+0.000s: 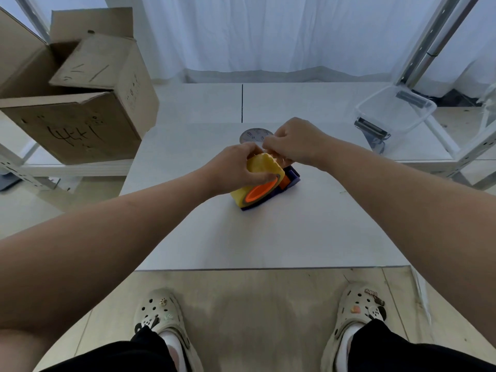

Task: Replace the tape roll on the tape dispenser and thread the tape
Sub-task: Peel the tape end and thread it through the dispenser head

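Note:
A yellow tape roll sits on the orange hub of a blue tape dispenser lying on its side in the middle of the white table. My left hand grips the roll from the left, thumb on its near face. At the roll's far top edge my right hand has its fingers pinched together, seemingly on the tape end; the tape end itself is too thin to make out. A flat grey disc, perhaps an old roll, lies just behind the hands.
A large open cardboard box stands on a shelf at the left. At the right a clear plastic bin holds a metal part. Metal shelf posts rise at the back right. My feet in clogs are below the table's front edge.

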The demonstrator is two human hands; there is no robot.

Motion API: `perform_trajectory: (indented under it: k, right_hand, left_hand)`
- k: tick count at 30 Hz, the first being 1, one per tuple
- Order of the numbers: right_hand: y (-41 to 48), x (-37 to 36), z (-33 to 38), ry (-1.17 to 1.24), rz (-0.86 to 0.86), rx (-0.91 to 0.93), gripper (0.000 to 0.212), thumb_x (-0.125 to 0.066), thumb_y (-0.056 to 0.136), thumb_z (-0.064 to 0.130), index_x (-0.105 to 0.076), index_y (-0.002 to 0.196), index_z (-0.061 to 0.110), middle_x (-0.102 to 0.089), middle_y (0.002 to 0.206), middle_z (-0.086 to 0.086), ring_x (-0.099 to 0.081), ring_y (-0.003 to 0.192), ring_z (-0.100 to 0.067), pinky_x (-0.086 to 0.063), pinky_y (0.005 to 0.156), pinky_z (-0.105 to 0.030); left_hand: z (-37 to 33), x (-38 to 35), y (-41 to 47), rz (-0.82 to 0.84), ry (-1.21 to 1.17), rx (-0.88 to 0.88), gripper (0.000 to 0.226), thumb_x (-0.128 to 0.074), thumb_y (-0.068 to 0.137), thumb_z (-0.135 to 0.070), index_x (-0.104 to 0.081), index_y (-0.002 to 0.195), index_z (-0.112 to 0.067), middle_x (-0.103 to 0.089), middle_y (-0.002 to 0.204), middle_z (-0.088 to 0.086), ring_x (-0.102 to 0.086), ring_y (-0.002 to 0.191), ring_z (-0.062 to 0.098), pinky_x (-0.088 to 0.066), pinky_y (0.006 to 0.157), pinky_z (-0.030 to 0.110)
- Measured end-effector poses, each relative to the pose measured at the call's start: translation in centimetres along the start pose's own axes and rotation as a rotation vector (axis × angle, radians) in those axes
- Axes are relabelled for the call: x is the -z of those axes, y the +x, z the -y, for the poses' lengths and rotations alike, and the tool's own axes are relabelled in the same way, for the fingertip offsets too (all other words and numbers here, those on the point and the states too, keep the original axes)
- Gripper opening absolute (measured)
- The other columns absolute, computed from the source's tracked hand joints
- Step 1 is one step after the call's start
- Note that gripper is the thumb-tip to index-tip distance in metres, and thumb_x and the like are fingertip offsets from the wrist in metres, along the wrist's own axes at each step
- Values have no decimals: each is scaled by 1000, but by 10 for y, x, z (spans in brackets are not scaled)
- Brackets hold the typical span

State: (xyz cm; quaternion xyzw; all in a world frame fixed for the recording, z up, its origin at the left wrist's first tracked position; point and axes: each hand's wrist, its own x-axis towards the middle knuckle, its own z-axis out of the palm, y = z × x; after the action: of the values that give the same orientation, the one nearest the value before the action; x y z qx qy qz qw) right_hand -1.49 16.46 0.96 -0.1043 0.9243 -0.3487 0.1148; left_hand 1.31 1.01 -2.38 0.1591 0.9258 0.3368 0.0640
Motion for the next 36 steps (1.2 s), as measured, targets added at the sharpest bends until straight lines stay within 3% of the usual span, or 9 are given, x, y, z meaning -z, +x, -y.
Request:
perform_trajectory:
  k: [4,8,12,15,20,27,32,36]
  right_hand:
    - [-3,1,-7,3,107,12,32,-70,83,27,-65,102,2,-68,95,-14,-70,85,-28,-59,79,-37]
    - [-3,3,-12,57,118,-7,30,-71,82,23,-71,100,-1,-72,95,-18,-72,84,-28,-60,78,-34]
    - [-6,4,-6,1,80,25,24,-73,80,21,-72,92,-1,-73,85,-15,-72,75,-24,-55,54,-17]
    - [-5,0,1,-167,8,79,20,-69,79,18,-72,87,0,-72,80,-14,-67,67,-21,-49,48,-13]
    - [-3,-6,8,-308,-69,131,16,-62,81,13,-72,88,2,-65,84,-9,-59,78,-19,-46,59,-19]
    - [2,-13,4,-351,-118,96,17,-59,85,16,-66,92,2,-66,90,-12,-60,83,-24,-47,68,-28]
    - [-5,-6,5,-196,19,114,30,-66,85,32,-70,108,12,-64,96,-2,-63,86,-19,-52,73,-26]
    - [1,-6,2,-75,140,-26,28,-64,88,30,-67,112,17,-65,105,-9,-70,84,-29,-61,73,-39]
  left_hand:
    - [2,1,-1,20,-19,-28,46,-74,73,-41,-56,110,-21,-59,94,-7,-55,83,9,-45,69,18]
    - [3,2,-2,40,-41,-41,46,-75,73,-41,-57,111,-23,-60,98,-7,-55,82,4,-48,72,19]
    - [5,1,0,37,-20,-48,46,-75,73,-40,-58,111,-20,-61,97,-5,-55,81,6,-48,71,20]
    - [6,0,2,18,-13,-37,46,-75,73,-40,-59,111,-19,-61,94,-5,-55,81,9,-46,69,20]
    - [6,1,3,25,-9,-24,44,-75,73,-39,-59,108,-17,-59,89,-5,-54,75,6,-44,65,17]
    - [4,2,2,34,-29,-5,48,-77,71,-40,-60,108,-16,-64,97,3,-60,87,18,-52,76,32]
    - [12,12,1,64,-163,71,60,-79,67,-41,-54,116,-20,-63,105,-1,-60,93,14,-53,76,25]
    - [13,15,-1,123,-193,127,61,-79,66,-41,-54,116,-17,-64,106,2,-62,96,18,-55,82,32]
